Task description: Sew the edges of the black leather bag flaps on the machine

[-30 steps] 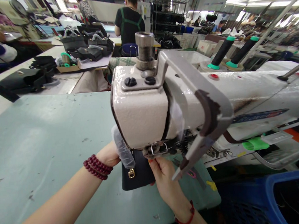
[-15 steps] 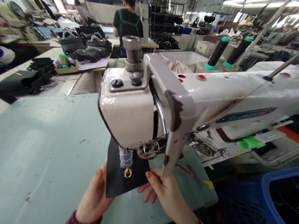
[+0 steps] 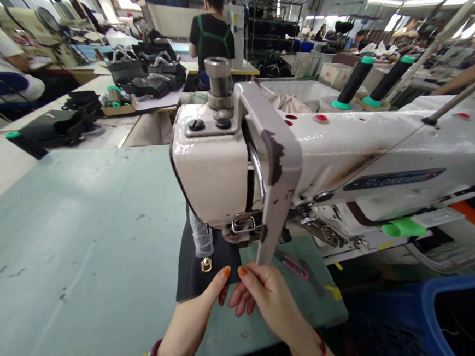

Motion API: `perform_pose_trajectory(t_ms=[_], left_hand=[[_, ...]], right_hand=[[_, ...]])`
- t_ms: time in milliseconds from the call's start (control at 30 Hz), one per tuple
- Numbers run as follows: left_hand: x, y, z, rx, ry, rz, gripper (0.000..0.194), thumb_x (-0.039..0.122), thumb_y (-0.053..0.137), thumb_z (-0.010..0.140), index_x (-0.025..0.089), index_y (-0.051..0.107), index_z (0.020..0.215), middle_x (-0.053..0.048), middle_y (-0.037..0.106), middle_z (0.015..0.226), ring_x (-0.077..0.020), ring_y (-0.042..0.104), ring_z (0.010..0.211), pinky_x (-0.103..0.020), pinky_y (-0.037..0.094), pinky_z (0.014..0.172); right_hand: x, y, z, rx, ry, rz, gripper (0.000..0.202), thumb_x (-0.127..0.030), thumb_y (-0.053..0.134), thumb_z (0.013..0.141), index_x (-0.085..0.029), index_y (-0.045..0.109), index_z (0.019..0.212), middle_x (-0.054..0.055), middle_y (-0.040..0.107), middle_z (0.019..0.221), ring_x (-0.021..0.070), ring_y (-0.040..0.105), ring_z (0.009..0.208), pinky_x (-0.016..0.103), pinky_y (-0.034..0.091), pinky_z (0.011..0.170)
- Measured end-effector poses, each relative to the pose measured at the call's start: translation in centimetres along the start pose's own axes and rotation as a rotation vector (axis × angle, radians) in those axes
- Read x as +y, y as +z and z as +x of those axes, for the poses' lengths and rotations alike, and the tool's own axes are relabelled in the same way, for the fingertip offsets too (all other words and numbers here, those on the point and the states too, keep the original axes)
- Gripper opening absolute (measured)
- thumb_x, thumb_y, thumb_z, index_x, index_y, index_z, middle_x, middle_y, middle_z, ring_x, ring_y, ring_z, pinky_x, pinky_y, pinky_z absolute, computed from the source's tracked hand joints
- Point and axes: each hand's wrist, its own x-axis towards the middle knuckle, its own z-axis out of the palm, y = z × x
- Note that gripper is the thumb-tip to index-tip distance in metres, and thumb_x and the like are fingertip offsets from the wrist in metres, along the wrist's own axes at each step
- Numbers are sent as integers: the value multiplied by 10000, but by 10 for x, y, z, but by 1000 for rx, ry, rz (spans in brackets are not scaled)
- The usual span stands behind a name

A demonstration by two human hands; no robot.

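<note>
A black panel lies partly under the head of a white sewing machine. On it are a gold ring fitting and a strap wrapped in clear film. My left hand pinches the panel's near edge, its thumb on top and its fingers mostly hidden beneath. Close beside it, my right hand grips the near right corner between thumb and fingers. The needle area is hidden behind the machine head and its grey bracket.
Pink-handled snips lie right of my right hand on the green table. A blue crate stands lower right. Black bags and a thread cone sit on the left bench. A person is beyond the machine.
My left hand has moved right along the panel's near edge, close to my right hand. The panel has shifted slightly away and turned a little. The camera view has shifted left.
</note>
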Motion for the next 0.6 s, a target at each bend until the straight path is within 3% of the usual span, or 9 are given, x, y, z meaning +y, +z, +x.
perform_pose_trajectory(t_ms=[133, 233, 333, 400, 500, 600], left_hand=[[-2, 0, -1, -110, -42, 71, 574, 643, 608, 803, 195, 442, 486, 1, 494, 593, -140, 446, 629, -261, 401, 643], [-10, 0, 3, -151, -50, 73, 570, 658, 587, 809, 191, 468, 505, 21, 424, 567, -130, 385, 586, -264, 378, 594], [-13, -1, 4, -42, -189, 76, 545, 672, 676, 721, 161, 599, 544, -11, 526, 589, -153, 465, 621, -282, 422, 622], [-9, 0, 2, 19, -263, 66, 541, 669, 730, 660, 128, 713, 670, -63, 654, 702, -201, 573, 732, -308, 482, 712], [4, 1, -3, 28, -238, 62, 600, 664, 750, 634, 116, 770, 878, -113, 738, 927, -260, 643, 944, -337, 513, 874], [12, 1, -4, 34, -196, 111, 640, 678, 735, 640, 113, 774, 936, -130, 745, 1007, -283, 640, 1035, -350, 504, 938]], right_hand=[[0, -9, -5, 40, 24, 42, 511, -582, 454, 958, -115, 615, 827, 92, 719, 662, 115, 640, 479, 152, 410, 439], [0, -11, -6, 52, 20, 36, 503, -581, 449, 962, -115, 610, 858, 94, 722, 680, 119, 644, 493, 159, 411, 446], [-1, -8, -5, 31, -10, -23, 481, -552, 484, 958, -115, 615, 807, 102, 729, 721, 113, 647, 517, 163, 423, 472], [0, -6, -4, 35, -19, -52, 453, -524, 508, 955, -115, 623, 799, 91, 724, 702, 109, 642, 510, 162, 425, 476], [2, -3, -4, 44, 5, -61, 420, -495, 517, 954, -118, 616, 800, 70, 709, 646, 105, 627, 476, 158, 418, 460], [2, -2, -3, 53, 32, -46, 409, -491, 527, 941, -119, 603, 789, 62, 700, 618, 99, 611, 449, 155, 409, 445]])
